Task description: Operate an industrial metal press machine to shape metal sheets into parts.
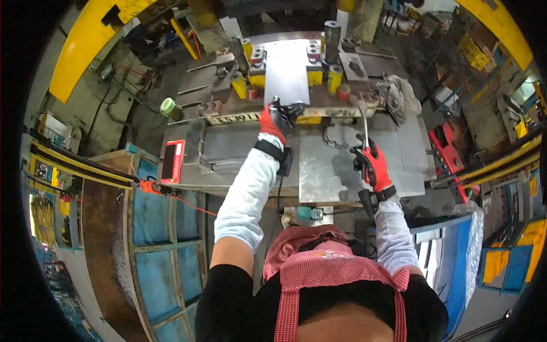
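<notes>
My left hand, in a red glove with black fingers, is at the near edge of a bright rectangular metal sheet. Its fingers appear closed on that edge. The sheet lies lengthwise between the yellow and steel blocks of a press die. Over to the right, my right hand, gloved alike, is wrapped round a long slim tool with a metal shaft pointing away from me. The tool's exact kind cannot be made out. Below that hand lies a larger grey metal sheet on the bench.
Steel guide posts and yellow cylinders rise beside the sheet. A grey rag hangs at the die's right corner. A red-framed panel lies left on the bench, and a red metal piece stands right. Blue cabinets flank me.
</notes>
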`<state>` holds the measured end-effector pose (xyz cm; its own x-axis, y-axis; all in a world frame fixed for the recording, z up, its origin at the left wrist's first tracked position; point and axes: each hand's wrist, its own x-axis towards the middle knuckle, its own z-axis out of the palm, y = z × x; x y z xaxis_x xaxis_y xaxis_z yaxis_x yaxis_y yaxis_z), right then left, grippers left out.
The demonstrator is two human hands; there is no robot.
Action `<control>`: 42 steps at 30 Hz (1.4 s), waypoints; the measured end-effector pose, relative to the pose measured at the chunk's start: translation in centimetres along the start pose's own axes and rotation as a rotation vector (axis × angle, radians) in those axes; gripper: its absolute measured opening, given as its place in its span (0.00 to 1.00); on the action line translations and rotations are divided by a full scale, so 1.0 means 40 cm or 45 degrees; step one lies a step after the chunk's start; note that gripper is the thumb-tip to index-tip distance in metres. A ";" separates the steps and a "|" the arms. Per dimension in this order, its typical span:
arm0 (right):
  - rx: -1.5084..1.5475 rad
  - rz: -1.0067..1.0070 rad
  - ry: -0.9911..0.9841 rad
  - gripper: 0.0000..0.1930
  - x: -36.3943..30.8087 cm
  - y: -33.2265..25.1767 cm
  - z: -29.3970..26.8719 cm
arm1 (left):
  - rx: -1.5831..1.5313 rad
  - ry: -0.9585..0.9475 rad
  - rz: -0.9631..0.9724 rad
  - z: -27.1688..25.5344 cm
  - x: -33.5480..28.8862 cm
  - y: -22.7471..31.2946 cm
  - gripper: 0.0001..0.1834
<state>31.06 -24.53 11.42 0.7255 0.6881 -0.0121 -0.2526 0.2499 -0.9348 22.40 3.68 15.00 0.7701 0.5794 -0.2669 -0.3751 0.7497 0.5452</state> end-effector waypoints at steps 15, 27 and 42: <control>-0.860 -0.786 -0.605 0.08 0.445 -0.149 0.294 | 0.001 -0.162 -0.088 -0.060 0.006 0.006 0.30; -0.196 0.606 0.055 0.20 -0.049 0.021 -0.038 | -0.106 -0.313 -0.137 -0.050 0.061 0.027 0.28; -0.018 0.220 0.354 0.23 -0.137 0.127 -0.209 | 0.142 -0.275 0.051 -0.032 0.033 0.091 0.22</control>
<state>31.16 -32.71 3.78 0.8201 0.5067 -0.2659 -0.3801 0.1349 -0.9151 21.39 7.61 15.61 0.8527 0.5171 -0.0736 -0.3576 0.6807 0.6393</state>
